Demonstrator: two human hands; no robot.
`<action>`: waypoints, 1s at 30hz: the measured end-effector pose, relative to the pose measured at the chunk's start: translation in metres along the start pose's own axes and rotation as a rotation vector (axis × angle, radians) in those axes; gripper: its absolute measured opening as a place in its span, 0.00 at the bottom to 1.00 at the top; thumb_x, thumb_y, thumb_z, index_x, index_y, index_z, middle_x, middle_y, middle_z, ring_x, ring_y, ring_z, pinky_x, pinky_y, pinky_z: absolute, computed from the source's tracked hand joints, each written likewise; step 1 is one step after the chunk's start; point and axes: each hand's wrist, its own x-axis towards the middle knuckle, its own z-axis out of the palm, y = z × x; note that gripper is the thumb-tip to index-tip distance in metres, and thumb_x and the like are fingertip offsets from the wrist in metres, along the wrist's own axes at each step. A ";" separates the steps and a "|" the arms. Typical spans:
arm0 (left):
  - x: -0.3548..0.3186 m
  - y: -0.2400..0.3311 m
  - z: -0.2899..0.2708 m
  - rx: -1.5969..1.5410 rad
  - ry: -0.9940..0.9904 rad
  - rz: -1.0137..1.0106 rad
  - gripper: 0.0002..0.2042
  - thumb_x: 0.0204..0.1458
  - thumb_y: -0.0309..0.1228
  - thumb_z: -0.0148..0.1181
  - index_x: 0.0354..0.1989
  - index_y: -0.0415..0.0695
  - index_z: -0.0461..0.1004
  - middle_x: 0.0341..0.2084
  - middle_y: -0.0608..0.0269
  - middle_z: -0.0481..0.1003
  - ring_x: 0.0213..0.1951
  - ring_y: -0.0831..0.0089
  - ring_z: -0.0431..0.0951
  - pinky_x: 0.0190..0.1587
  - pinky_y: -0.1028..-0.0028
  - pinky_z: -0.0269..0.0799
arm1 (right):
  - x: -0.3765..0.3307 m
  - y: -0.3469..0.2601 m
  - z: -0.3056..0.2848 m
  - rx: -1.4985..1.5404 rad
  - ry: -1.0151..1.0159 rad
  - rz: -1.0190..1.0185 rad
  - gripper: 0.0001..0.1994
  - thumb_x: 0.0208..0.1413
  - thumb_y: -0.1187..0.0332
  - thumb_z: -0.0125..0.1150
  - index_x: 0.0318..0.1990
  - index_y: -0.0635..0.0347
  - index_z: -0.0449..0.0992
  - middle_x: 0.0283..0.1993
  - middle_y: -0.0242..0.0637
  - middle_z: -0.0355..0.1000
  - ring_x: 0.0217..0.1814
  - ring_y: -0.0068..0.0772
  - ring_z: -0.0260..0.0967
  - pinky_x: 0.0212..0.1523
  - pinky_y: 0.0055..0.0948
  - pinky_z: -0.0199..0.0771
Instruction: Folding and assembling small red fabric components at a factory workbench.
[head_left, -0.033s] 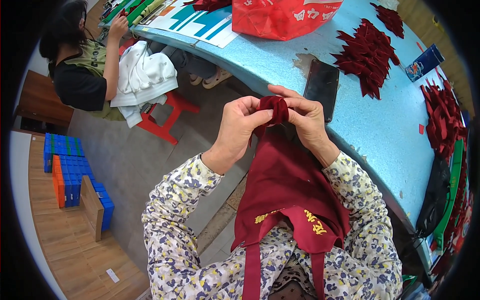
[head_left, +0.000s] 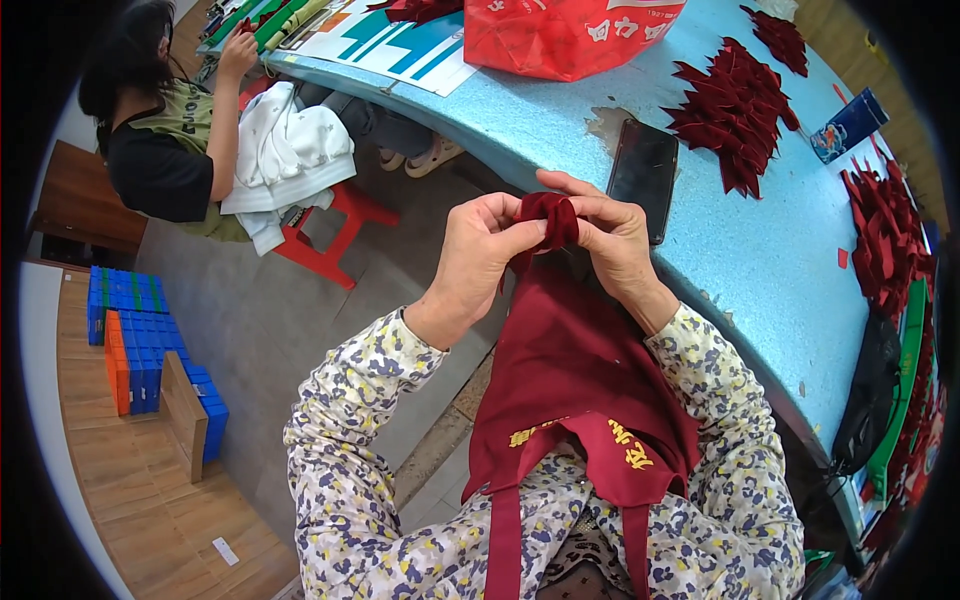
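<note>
1. The long-sleeved blouse (head_left: 350,480) was white, leopard-printed in grey-blue and yellow.
2. The burgundy apron (head_left: 585,365) carried yellow lettering (head_left: 637,458) on its near part.
3. Burgundy straps (head_left: 505,545) ran left and right, sheer black dotted fabric (head_left: 590,555) between them.

Yellow characters (head_left: 635,446) are being shown on the dark red cloth apron (head_left: 590,350), and white characters (head_left: 628,29) on the glossy red plastic bag (head_left: 555,45). Dark letters (head_left: 189,116) are being displayed on the olive-and-black fabric T-shirt (head_left: 160,165) worn by a co-worker (head_left: 170,135).
</note>
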 end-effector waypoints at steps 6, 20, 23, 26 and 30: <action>0.000 0.002 0.003 0.043 -0.008 -0.001 0.06 0.47 0.23 0.60 0.31 0.36 0.72 0.26 0.64 0.75 0.27 0.84 0.73 0.29 0.85 0.67 | -0.001 0.002 -0.004 0.070 -0.025 -0.023 0.13 0.47 0.72 0.64 0.41 0.63 0.78 0.55 0.48 0.66 0.55 0.35 0.65 0.56 0.31 0.63; 0.004 -0.001 0.002 0.050 -0.048 0.021 0.07 0.48 0.23 0.61 0.33 0.35 0.72 0.27 0.63 0.75 0.28 0.83 0.73 0.30 0.84 0.70 | 0.001 -0.002 -0.008 -0.025 -0.022 -0.040 0.12 0.48 0.71 0.63 0.41 0.64 0.78 0.56 0.48 0.65 0.55 0.35 0.65 0.55 0.31 0.64; 0.003 0.001 0.005 0.001 -0.031 0.005 0.05 0.47 0.22 0.61 0.32 0.34 0.73 0.26 0.63 0.75 0.27 0.83 0.73 0.31 0.85 0.68 | 0.001 -0.001 -0.005 0.026 0.003 -0.024 0.12 0.48 0.71 0.63 0.41 0.63 0.78 0.57 0.48 0.65 0.56 0.34 0.64 0.56 0.30 0.64; 0.004 0.004 0.006 -0.008 -0.029 -0.003 0.05 0.47 0.21 0.60 0.31 0.34 0.73 0.25 0.63 0.75 0.27 0.83 0.73 0.32 0.85 0.68 | 0.000 0.002 0.000 0.011 0.043 -0.077 0.11 0.48 0.71 0.63 0.40 0.63 0.78 0.57 0.47 0.65 0.55 0.33 0.65 0.55 0.30 0.64; 0.004 0.004 0.004 0.014 -0.048 -0.010 0.05 0.47 0.21 0.60 0.32 0.33 0.73 0.26 0.62 0.75 0.28 0.82 0.74 0.33 0.84 0.69 | 0.000 -0.008 -0.003 0.014 0.005 -0.034 0.11 0.48 0.70 0.63 0.39 0.63 0.78 0.57 0.47 0.65 0.55 0.33 0.65 0.55 0.29 0.64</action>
